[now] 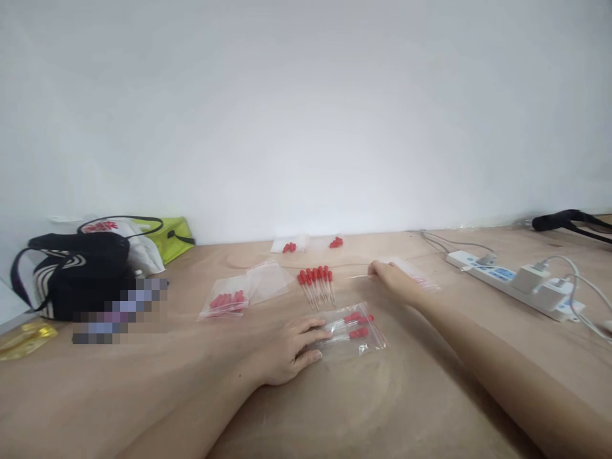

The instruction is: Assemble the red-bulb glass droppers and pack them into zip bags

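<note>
My left hand (pixel 294 349) lies on the table, fingers spread, its fingertips at the left end of a clear zip bag (pixel 362 349). Inside that bag are several droppers with red bulbs (pixel 358 332) toward the right. Farther right and back, the fingers of my right hand (pixel 389 278) are closed around a dropper; its thin clear tube (pixel 357 276) pokes out leftward, while its bulb is hidden. Between and behind my hands, several loose droppers (pixel 315 278) form a row, red bulbs away from me. A pale bag (pixel 421 278) with red marks lies partly behind my right hand.
Flat bags (pixel 268 280), one with red-bulbed droppers (pixel 227 301), lie at left. Two small red-bulb groups (pixel 289 247) (pixel 336 242) sit by the wall. A power strip (pixel 502 277) with plugs and cables is at right; a black bag (pixel 81 274) and a green bag (pixel 174 239) stand at left.
</note>
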{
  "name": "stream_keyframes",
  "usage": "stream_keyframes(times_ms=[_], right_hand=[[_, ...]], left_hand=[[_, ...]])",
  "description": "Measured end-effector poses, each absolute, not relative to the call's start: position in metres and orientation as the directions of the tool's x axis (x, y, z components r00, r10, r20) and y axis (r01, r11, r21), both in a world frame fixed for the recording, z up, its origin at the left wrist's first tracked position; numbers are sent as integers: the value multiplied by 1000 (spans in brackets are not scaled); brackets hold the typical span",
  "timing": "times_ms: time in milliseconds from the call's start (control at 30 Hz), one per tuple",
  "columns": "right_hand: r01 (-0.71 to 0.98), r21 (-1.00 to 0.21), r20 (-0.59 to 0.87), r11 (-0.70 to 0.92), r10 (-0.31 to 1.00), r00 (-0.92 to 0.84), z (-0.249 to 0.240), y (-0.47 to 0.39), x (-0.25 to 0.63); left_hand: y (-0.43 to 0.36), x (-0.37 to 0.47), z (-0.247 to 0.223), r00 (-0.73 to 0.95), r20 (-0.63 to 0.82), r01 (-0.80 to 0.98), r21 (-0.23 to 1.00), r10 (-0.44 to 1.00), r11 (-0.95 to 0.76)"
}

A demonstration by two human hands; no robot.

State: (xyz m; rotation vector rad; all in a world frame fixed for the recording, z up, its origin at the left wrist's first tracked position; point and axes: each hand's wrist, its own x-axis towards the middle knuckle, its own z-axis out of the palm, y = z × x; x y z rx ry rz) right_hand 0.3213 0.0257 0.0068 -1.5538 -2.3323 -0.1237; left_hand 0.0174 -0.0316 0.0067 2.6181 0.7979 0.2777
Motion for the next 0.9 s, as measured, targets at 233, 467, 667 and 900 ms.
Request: stream_keyframes(times_ms=[233, 467, 667, 900], right_hand=[[854, -319, 212, 411, 909, -359, 27, -36, 355], [847, -334, 176, 413, 911, -374, 22, -45, 347], [818, -371, 207, 439, 898, -388, 20, -48, 330], [649, -469, 228, 599, 792, -566, 16, -58, 315]], left_hand=[[-31, 19, 7, 816, 72, 493, 430, 574, -756], [-30, 17, 6, 814, 82, 488, 443, 576, -752], [-30, 18, 6, 813, 74, 490, 448, 577, -748], [-29, 19, 5, 816, 89, 487, 427, 571, -762]])
